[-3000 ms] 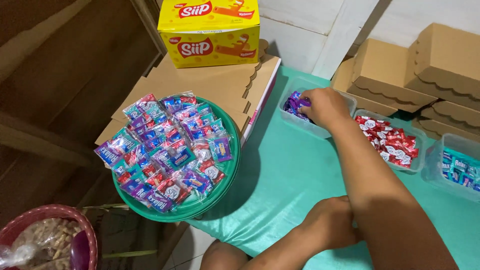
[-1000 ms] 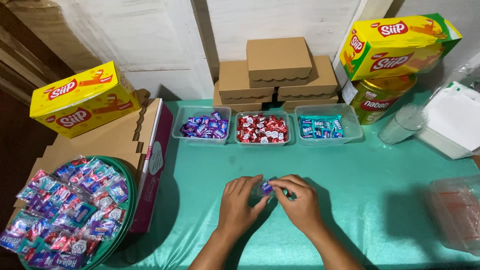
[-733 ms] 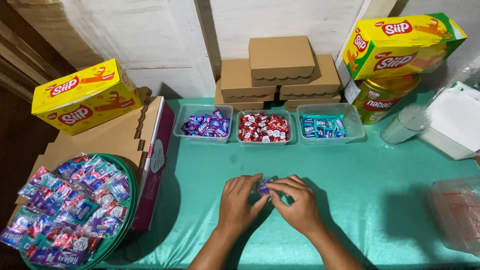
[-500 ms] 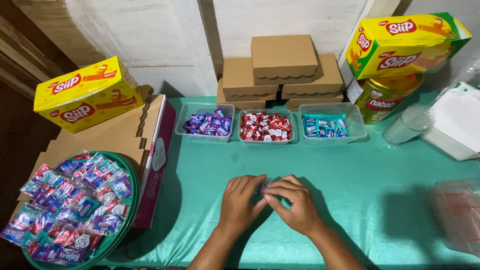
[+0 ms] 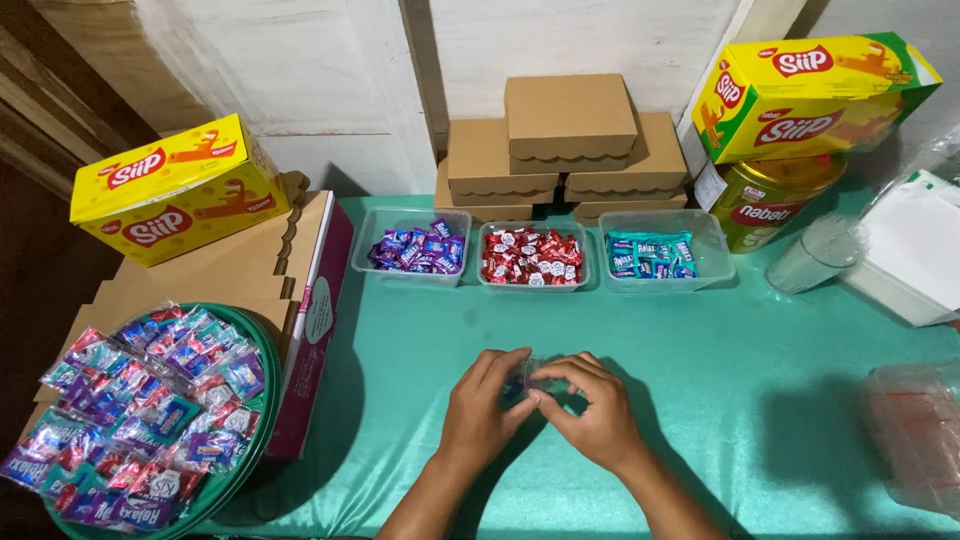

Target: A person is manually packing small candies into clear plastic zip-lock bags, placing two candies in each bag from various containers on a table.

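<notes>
My left hand (image 5: 482, 408) and my right hand (image 5: 590, 410) meet over the teal tablecloth (image 5: 720, 350), near its front edge. Their fingertips pinch a small clear packet (image 5: 522, 381) with something purple inside; my fingers hide most of it. Behind my hands stand three clear tubs in a row: purple candies (image 5: 415, 248), red candies (image 5: 532, 256) and teal candies (image 5: 652, 255).
A round green tray (image 5: 262, 425) piled with filled candy packets sits at the left beside flat cardboard (image 5: 250, 270) and a yellow box (image 5: 170, 190). Brown boxes (image 5: 565, 140) are stacked at the back. A second yellow box (image 5: 810, 95), a tin (image 5: 775, 200), a glass (image 5: 812, 258) and clear bags (image 5: 915, 430) stand right.
Three seconds ago my right hand was in the purple candy tub. It has since come back to the middle, and both hands have stayed together on the small packet.
</notes>
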